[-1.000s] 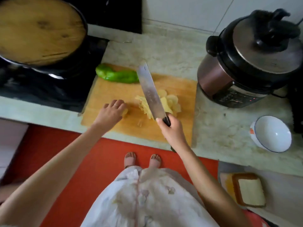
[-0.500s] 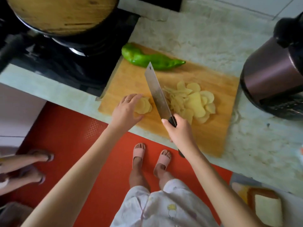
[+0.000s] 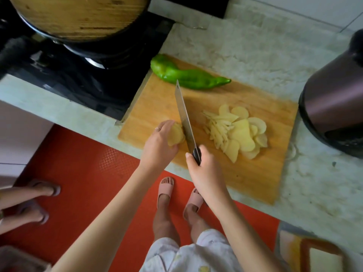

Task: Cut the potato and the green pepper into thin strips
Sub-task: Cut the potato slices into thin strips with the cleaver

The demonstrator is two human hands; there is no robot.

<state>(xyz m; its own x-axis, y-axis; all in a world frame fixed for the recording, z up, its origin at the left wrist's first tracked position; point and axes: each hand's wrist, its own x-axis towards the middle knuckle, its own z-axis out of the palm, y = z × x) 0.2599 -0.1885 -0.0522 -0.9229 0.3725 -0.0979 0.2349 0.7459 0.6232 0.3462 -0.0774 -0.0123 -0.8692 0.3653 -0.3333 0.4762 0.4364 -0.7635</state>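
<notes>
A wooden cutting board [image 3: 259, 173] lies on the counter. My left hand [image 3: 159, 144] curls over a small stack of potato slices [image 3: 176, 135] near the board's front left. My right hand [image 3: 204, 167] grips the dark handle of a cleaver [image 3: 184, 118], whose blade stands edge-down right against that stack. To the right lies a pile of potato slices and thin strips [image 3: 237, 132]. A whole green pepper [image 3: 184, 75] rests along the board's far edge.
A black wok with a wooden lid [image 3: 78, 14] sits on the stove at the far left. A brown pressure cooker [image 3: 334, 107] stands at the board's right end. Another person's feet [image 3: 33, 201] stand on the red floor at left.
The view has shifted and come closer. The cleaver has moved left from the pile, up against the small stack. My left hand has closed further over that stack.
</notes>
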